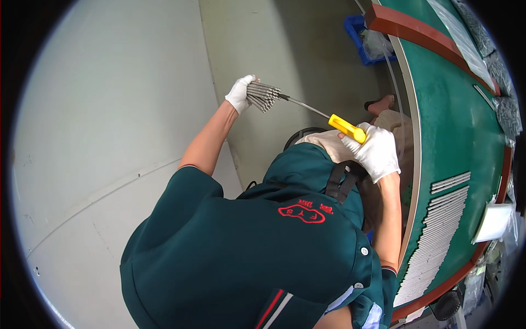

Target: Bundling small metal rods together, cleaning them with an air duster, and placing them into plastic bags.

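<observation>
My left hand (240, 93), in a white glove, grips a bundle of thin grey metal tubes (264, 95) held up away from my body, their open ends facing right. In my white-gloved right hand (378, 151) is a tool with a yellow handle (346, 128) and a long thin metal shaft (307, 106). The shaft's tip is at the tube ends. I wear a dark green shirt and am turned away from the green table (455, 131) on my right.
Several more grey tubes lie in rows (438, 236) on the green table, beside a white sheet (493, 222). Clear bags of parts (504, 93) line the table's far edge. A blue bin (366, 41) sits on the floor beyond.
</observation>
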Action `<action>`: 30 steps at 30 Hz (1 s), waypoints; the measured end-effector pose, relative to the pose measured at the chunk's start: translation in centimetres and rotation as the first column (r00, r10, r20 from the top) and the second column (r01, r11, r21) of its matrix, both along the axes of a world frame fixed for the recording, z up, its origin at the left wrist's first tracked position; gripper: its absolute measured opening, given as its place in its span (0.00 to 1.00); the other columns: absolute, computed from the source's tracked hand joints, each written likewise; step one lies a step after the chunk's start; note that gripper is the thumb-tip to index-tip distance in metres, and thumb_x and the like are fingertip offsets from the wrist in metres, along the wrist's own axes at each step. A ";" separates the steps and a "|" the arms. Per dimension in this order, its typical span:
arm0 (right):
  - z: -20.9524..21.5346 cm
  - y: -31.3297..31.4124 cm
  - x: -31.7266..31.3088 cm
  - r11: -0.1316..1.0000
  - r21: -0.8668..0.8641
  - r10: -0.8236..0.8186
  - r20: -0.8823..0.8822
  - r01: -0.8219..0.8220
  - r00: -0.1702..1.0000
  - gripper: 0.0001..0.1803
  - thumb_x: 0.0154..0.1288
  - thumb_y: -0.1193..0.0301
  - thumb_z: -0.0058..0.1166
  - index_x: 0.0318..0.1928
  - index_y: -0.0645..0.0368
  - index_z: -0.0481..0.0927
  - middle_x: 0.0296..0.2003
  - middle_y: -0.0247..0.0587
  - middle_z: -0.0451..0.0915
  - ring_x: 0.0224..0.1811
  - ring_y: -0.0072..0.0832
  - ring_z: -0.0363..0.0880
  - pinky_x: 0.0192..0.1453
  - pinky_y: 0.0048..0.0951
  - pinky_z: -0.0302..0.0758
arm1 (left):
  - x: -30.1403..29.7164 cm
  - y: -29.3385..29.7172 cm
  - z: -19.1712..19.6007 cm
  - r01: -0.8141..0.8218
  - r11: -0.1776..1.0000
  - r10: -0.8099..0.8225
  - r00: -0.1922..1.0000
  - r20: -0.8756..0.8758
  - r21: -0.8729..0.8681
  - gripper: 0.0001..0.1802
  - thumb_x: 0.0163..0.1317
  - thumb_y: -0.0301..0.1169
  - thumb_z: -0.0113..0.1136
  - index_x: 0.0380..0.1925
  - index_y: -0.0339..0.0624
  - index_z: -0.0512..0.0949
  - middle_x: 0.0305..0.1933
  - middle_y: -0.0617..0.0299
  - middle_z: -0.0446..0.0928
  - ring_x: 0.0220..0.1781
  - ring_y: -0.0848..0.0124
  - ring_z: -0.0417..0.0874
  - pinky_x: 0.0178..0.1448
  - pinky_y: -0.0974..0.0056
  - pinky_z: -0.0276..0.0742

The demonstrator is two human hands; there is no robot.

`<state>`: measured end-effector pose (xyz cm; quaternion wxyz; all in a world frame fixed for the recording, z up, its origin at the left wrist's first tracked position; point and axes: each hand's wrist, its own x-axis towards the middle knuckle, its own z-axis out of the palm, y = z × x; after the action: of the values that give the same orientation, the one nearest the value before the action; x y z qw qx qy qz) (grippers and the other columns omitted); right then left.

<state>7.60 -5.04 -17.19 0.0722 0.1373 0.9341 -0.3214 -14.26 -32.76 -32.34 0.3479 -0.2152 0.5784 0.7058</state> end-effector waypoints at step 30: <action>8.7 1.2 -8.0 0.747 -0.601 -0.664 -0.701 0.286 0.261 0.13 0.53 0.67 0.63 0.35 0.62 0.78 0.26 0.41 0.77 0.25 0.33 0.76 0.33 0.29 0.71 | 3.6 4.5 0.0 -0.012 0.927 -0.065 0.980 0.191 0.374 0.08 0.57 0.36 0.50 0.24 0.47 0.71 0.23 0.67 0.71 0.19 0.70 0.72 0.19 0.63 0.70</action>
<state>-0.43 -3.86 -8.44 -0.5083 0.2112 0.6602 -0.5110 -10.61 -28.25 -32.37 0.4482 -0.2069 0.3986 0.7729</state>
